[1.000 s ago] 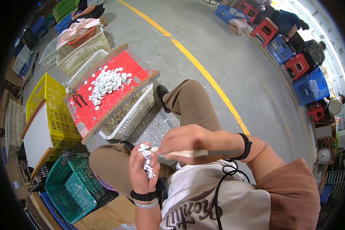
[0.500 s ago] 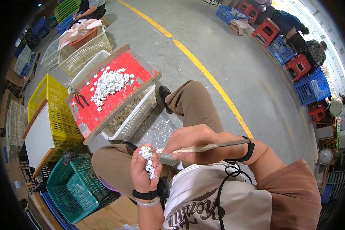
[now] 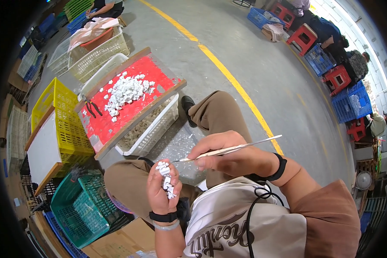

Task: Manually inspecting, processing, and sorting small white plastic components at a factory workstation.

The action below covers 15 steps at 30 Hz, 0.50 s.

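Note:
My left hand (image 3: 160, 194) is closed around several small white pieces (image 3: 167, 177), which show between the fingers and thumb. From the right, my right hand (image 3: 217, 151) grips a slim metal trimming knife (image 3: 219, 152) with a pale wrapped middle. Its thin tip points left, close to the white pieces; whether it touches them I cannot tell. The other end sticks out past my right wrist. Ahead and left, a heap of similar white pieces (image 3: 127, 92) lies on a red board (image 3: 112, 122) with wooden edges. Dark-handled pliers (image 3: 91, 108) rest on the board's left side.
The board lies over a white basket (image 3: 152, 131) of pale pieces. A yellow crate (image 3: 73, 133), a green crate (image 3: 79, 210) and a cardboard box (image 3: 122, 241) stand left. White scraps litter the floor by my legs. People sit near red stools (image 3: 302, 38) and blue crates (image 3: 318, 60) far right.
My right hand has turned the knife, so its flat side now shows as a thin edge and its rear end sits higher. My left hand keeps the white pieces, almost unmoved.

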Each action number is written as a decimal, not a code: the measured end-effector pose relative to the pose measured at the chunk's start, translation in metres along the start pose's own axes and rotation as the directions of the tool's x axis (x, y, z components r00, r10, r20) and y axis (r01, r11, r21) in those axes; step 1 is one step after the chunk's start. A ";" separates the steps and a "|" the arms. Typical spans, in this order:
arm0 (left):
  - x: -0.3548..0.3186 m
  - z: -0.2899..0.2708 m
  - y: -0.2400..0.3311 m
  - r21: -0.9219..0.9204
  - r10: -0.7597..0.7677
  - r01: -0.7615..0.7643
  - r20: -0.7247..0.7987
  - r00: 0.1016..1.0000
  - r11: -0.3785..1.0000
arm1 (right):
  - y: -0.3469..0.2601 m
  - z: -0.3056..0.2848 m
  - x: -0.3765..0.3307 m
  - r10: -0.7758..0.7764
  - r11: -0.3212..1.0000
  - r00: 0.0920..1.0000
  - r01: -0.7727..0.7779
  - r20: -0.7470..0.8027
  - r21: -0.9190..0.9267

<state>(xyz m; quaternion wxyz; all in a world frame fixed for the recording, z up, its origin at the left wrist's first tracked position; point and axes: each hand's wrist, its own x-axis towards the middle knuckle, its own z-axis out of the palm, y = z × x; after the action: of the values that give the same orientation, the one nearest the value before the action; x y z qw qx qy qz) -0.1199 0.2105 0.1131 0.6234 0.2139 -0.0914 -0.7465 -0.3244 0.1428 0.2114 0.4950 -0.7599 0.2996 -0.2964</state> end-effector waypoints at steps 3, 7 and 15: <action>0.003 -0.006 0.002 -0.058 -0.012 0.012 0.001 1.000 0.998 | -0.002 0.001 -0.001 0.120 0.985 0.993 -0.120 0.008 0.124; 0.001 -0.007 0.016 -0.172 0.011 -0.021 -0.060 0.998 0.985 | 0.008 0.010 0.002 0.248 0.956 0.969 -0.244 -0.003 0.163; -0.051 -0.082 0.103 -0.296 0.415 -0.448 -0.170 0.894 0.844 | 0.023 0.022 0.016 0.358 0.880 0.927 -0.293 -0.116 0.373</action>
<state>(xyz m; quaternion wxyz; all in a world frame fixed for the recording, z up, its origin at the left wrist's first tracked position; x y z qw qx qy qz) 0.0138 0.2498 0.0918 0.8057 0.1184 0.0193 -0.5801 -0.3011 0.1359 0.1851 0.6354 -0.5681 0.4098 -0.3249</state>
